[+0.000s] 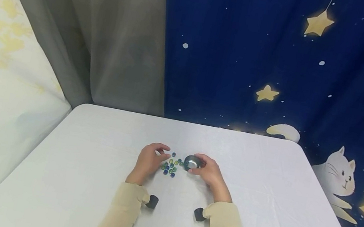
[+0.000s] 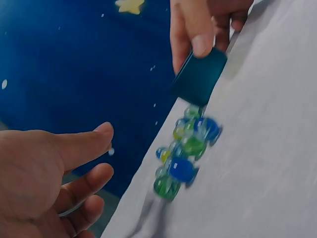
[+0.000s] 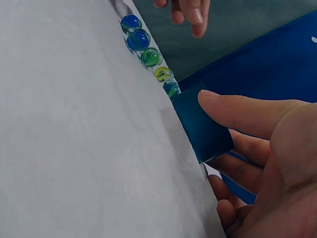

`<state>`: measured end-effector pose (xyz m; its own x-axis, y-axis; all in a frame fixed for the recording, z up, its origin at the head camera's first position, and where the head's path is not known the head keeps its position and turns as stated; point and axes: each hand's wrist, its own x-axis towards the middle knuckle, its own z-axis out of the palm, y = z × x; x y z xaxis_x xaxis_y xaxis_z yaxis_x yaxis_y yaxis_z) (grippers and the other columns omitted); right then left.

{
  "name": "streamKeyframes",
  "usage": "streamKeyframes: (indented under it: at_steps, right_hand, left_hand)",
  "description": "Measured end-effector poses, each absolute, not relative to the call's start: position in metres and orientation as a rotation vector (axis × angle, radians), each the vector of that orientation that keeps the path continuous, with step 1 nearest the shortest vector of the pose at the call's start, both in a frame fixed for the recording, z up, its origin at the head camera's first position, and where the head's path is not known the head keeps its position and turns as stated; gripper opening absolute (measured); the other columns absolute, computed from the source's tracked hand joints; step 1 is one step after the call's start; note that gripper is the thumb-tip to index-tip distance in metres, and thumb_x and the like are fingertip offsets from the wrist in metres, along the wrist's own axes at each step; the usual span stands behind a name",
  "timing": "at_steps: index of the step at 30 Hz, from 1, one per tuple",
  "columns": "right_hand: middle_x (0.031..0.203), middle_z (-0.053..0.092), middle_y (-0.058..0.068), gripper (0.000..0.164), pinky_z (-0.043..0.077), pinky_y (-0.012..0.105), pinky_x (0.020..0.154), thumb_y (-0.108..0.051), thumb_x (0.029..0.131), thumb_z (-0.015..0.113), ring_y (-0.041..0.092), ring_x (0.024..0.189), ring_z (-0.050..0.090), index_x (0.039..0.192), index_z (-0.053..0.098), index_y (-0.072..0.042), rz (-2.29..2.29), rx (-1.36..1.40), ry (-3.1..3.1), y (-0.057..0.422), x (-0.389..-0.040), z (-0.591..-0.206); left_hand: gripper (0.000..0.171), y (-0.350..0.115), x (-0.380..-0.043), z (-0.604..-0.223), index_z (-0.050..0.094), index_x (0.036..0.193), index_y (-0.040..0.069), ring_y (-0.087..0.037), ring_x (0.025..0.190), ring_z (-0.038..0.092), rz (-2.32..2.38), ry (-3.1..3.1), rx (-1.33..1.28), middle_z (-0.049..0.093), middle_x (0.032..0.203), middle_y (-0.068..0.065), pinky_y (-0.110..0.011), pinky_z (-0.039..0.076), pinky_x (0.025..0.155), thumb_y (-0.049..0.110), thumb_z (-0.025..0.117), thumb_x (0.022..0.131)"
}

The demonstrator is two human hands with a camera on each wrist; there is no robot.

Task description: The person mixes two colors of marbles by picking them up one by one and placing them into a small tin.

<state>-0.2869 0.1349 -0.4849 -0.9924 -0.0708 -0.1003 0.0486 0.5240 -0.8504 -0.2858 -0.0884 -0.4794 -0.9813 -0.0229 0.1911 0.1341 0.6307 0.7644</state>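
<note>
A small teal cup (image 1: 192, 163) with a shiny metallic inside rests at the table's middle, its mouth showing in the head view. My right hand (image 1: 210, 172) grips it from the right; the right wrist view shows the thumb on one side of the cup (image 3: 200, 124) and fingers on the other. Left of the cup lies a loose cluster of glass marbles (image 1: 171, 165), blue, green and yellowish. My left hand (image 1: 149, 160) hovers by their left side, thumb and fingers apart. Nothing is between those fingers in the left wrist view, where the marbles (image 2: 181, 170) sit beyond the fingertips.
A white cloth covers the table (image 1: 80, 193). Behind its far edge hang a grey curtain (image 1: 133, 40) and a dark blue curtain (image 1: 232, 57) with stars and a cat. Black wrist devices (image 1: 152, 201) are on the inner sides of both sleeves, close above the cloth.
</note>
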Motion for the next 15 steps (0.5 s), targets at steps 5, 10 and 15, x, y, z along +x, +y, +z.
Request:
streamKeyframes:
  at_steps: [5,10,15]
  right_hand:
    - [0.131,0.059,0.013,0.060,0.037,0.057,0.099,-0.012,0.073,0.082,0.035,0.121,0.052,0.130,0.061,-0.014,-1.481,-0.009,2.633,0.134,-0.288,-0.483]
    - [0.131,0.059,0.014,0.061,0.037,0.057,0.099,-0.012,0.072,0.082,0.035,0.121,0.052,0.130,0.061,-0.013,-1.476,-0.011,2.633,0.134,-0.288,-0.483]
    - [0.130,0.060,0.014,0.060,0.037,0.057,0.099,-0.012,0.071,0.083,0.035,0.120,0.053,0.128,0.063,-0.013,-1.474,-0.005,2.633,0.134,-0.287,-0.484]
  left_hand:
    - [0.018,-0.098,-0.286,-0.478,0.073,0.102,0.014,-0.018,0.076,0.051,-1.315,-2.726,-0.106,0.061,0.086,0.001,-0.035,0.040,0.074,0.014,0.076,0.083]
    - [0.019,-0.106,-0.285,-0.480,0.073,0.101,0.015,-0.017,0.080,0.054,-1.323,-2.807,-0.141,0.061,0.084,0.003,-0.039,0.042,0.081,0.013,0.076,0.082]
    - [0.018,-0.115,-0.283,-0.482,0.073,0.098,0.012,-0.017,0.081,0.056,-1.328,-2.856,-0.178,0.061,0.081,0.002,-0.041,0.043,0.083,0.010,0.076,0.081]
